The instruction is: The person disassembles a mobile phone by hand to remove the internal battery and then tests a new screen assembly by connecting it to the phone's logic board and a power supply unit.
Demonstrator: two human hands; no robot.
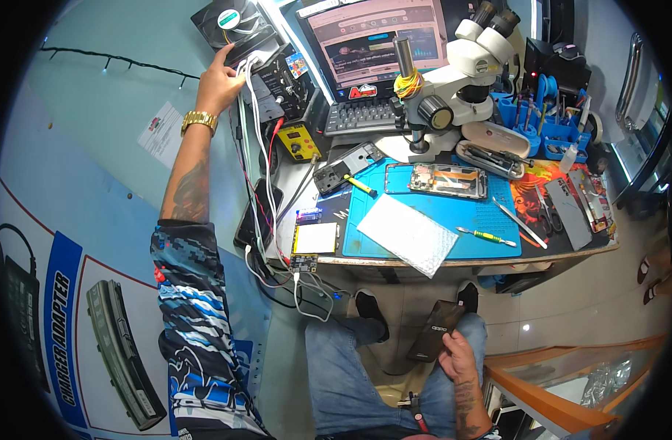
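My left hand (220, 82) reaches to the far left, its index finger stretched toward the edge of a black fan (239, 22). The thumb stands apart from that finger, beside a cluster of white cable plugs (252, 63); whether it touches them I cannot tell. Low over my right thigh, my right hand (459, 358) grips the lower corner of a dark brown phone back cover (432, 339), fingers partly hidden beneath. On the blue mat (359, 233) lie an opened phone (449, 181), a bubble-wrap pouch (408, 232) and a green-handled pry tool (487, 236).
A microscope (460, 95) stands behind the mat, before a laptop (376, 44). Blue tool holders (541, 132) sit at the right. Cables (266, 176) hang down past the yellow-fronted power unit (300, 141). A wood-framed glass case (563, 381) stands at lower right.
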